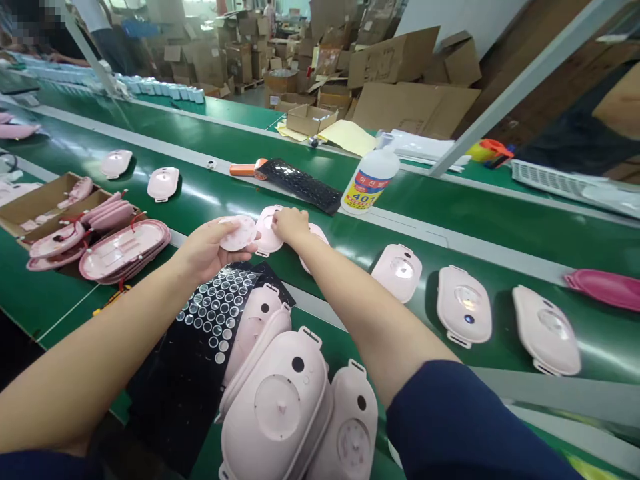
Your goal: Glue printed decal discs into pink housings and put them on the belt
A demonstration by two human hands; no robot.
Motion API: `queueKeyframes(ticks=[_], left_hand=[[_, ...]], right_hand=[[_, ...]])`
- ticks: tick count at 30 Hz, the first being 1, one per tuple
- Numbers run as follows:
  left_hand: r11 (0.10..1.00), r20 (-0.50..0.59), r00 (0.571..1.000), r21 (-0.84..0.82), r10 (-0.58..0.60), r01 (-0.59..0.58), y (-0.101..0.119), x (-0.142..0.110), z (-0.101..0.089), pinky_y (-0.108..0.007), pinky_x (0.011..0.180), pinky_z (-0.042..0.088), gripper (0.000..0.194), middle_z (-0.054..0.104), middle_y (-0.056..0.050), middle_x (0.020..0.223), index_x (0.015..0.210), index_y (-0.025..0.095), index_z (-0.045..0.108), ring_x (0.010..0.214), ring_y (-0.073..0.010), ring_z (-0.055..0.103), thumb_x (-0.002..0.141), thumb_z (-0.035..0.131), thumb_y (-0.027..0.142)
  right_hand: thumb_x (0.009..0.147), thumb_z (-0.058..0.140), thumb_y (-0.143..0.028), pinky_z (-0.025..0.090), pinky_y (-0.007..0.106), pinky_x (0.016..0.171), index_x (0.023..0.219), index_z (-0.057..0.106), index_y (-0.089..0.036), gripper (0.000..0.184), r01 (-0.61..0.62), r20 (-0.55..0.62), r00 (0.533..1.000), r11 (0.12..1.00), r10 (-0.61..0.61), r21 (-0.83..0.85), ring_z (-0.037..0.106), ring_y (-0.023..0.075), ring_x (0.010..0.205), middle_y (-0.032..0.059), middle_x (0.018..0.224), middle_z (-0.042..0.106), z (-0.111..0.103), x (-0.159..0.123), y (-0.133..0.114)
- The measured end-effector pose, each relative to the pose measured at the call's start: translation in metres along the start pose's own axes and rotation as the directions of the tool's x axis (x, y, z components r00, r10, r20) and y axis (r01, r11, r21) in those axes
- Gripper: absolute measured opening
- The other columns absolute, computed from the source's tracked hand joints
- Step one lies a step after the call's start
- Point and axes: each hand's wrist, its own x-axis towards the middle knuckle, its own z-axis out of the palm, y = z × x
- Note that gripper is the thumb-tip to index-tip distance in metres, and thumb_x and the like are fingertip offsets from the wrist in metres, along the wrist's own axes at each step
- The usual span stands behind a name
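My left hand (207, 248) is closed around a thin, pale pink round disc (239, 233), its fingers under the edge. Just to the right, my right hand (293, 225) rests on a pale pink oval shell (269, 241), its fingers curled together over the round middle; anything pinched there is hidden. Another pink shell (319, 233) is partly covered by my right forearm. Below my hands lies a black sheet with rows of clear round pieces (217, 300). Nearest me is a pile of pink oval shells (273, 400), each with a dark hole and a round recess.
More pink shells (465, 305) lie spaced along the green conveyor (350, 250). Behind it stand a white glue bottle (370, 177), a black textured strip (303, 183) and an orange-handled tool (245, 169). At left, a cardboard box (15, 213) holds pink parts with red wires.
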Motion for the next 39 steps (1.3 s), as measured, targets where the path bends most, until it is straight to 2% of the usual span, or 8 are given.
queueKeyframes(ticks=[4, 9, 15, 17, 20, 24, 31, 39], left_hand=[[0.999, 0.010, 1.000, 0.043, -0.024, 0.023, 0.005, -0.009, 0.003, -0.025, 0.051, 0.062, 0.016, 0.077, -0.014, 0.090, 0.099, 0.008, 0.069, 0.062, -0.0193, 0.074, 0.091, 0.058, 0.016], [0.999, 0.042, 0.998, 0.017, 0.041, -0.042, 0.021, -0.033, 0.001, -0.022, 0.041, 0.053, 0.024, 0.077, -0.013, 0.080, 0.098, 0.010, 0.071, 0.050, -0.0169, 0.066, 0.077, 0.064, 0.018], [0.958, 0.168, 0.954, -0.187, 0.248, -0.216, 0.040, -0.098, 0.005, -0.021, 0.039, 0.048, 0.041, 0.074, -0.004, 0.068, 0.101, 0.020, 0.076, 0.045, -0.0147, 0.059, 0.059, 0.076, 0.020], [0.955, 0.261, 0.932, -0.221, 0.253, -0.198, 0.033, -0.127, 0.011, -0.023, 0.042, 0.051, 0.032, 0.074, -0.004, 0.070, 0.091, 0.021, 0.078, 0.052, -0.0174, 0.064, 0.059, 0.082, 0.022], [0.974, 0.462, 0.863, -0.188, 0.204, -0.130, 0.000, -0.169, 0.026, -0.024, 0.043, 0.051, 0.028, 0.074, -0.004, 0.074, 0.091, 0.022, 0.080, 0.056, -0.0186, 0.065, 0.066, 0.086, 0.032], [1.000, 0.527, 0.850, -0.020, 0.012, -0.001, -0.075, -0.213, 0.046, -0.026, 0.063, 0.055, 0.019, 0.073, -0.004, 0.085, 0.095, 0.020, 0.079, 0.075, -0.0190, 0.067, 0.080, 0.076, 0.030], [0.965, 0.479, 0.839, 0.117, -0.260, 0.233, -0.190, -0.256, 0.075, -0.027, 0.074, 0.049, 0.048, 0.074, -0.008, 0.096, 0.104, 0.015, 0.075, 0.095, -0.0242, 0.066, 0.057, 0.070, 0.017], [0.917, 0.636, 0.664, 0.219, -0.393, 0.334, -0.223, -0.292, 0.098, -0.032, 0.089, 0.050, 0.057, 0.076, -0.008, 0.114, 0.115, 0.018, 0.077, 0.101, -0.0248, 0.067, 0.058, 0.080, 0.023]], right_hand=[[0.097, 0.064, -0.043, 0.046, 0.054, 0.108, 0.132, 0.062, -0.020, 0.042, -0.021, -0.078, 0.997, 0.995, 0.029, 0.097, 0.059, 0.0298, 0.125, 0.0121, 0.138, 0.059, -0.018, -0.006, 0.006], [0.098, 0.058, -0.035, 0.044, 0.055, 0.107, 0.134, 0.061, -0.020, 0.039, 0.019, -0.254, 0.966, 0.973, 0.041, 0.229, 0.059, 0.0319, 0.124, 0.0169, 0.140, 0.058, -0.095, -0.048, 0.035], [0.094, 0.063, -0.027, 0.051, 0.039, 0.102, 0.111, 0.070, -0.025, 0.019, 0.315, -0.534, 0.830, 0.926, -0.162, 0.209, 0.065, 0.0192, 0.109, 0.0046, 0.118, 0.073, -0.196, -0.217, 0.032], [0.095, 0.063, -0.028, 0.050, 0.040, 0.102, 0.101, 0.070, -0.025, 0.010, 0.515, -0.651, 0.696, 0.843, -0.304, 0.156, 0.067, 0.0185, 0.106, 0.0016, 0.106, 0.077, -0.201, -0.285, 0.015], [0.101, 0.053, -0.028, 0.052, 0.034, 0.094, 0.103, 0.068, -0.020, 0.017, 0.679, -0.766, 0.519, 0.728, -0.380, 0.098, 0.067, 0.0155, 0.100, 0.0026, 0.103, 0.076, -0.172, -0.365, -0.016], [0.094, 0.064, -0.045, 0.044, 0.046, 0.101, 0.126, 0.063, -0.019, 0.041, 0.465, -0.656, 0.617, 0.874, -0.434, -0.141, 0.060, 0.0258, 0.108, 0.0073, 0.124, 0.072, -0.098, -0.428, -0.042], [0.090, 0.071, -0.039, 0.041, 0.046, 0.099, 0.106, 0.066, -0.021, 0.024, 0.235, -0.473, 0.841, 0.965, -0.263, -0.118, 0.058, 0.0247, 0.102, 0.0060, 0.112, 0.072, -0.003, -0.504, -0.023], [0.099, 0.053, -0.017, 0.037, 0.043, 0.107, 0.102, 0.071, -0.019, 0.018, 0.214, -0.652, 0.691, 0.950, -0.312, -0.228, 0.062, 0.0196, 0.098, 0.0042, 0.106, 0.077, 0.017, -0.583, 0.002]])
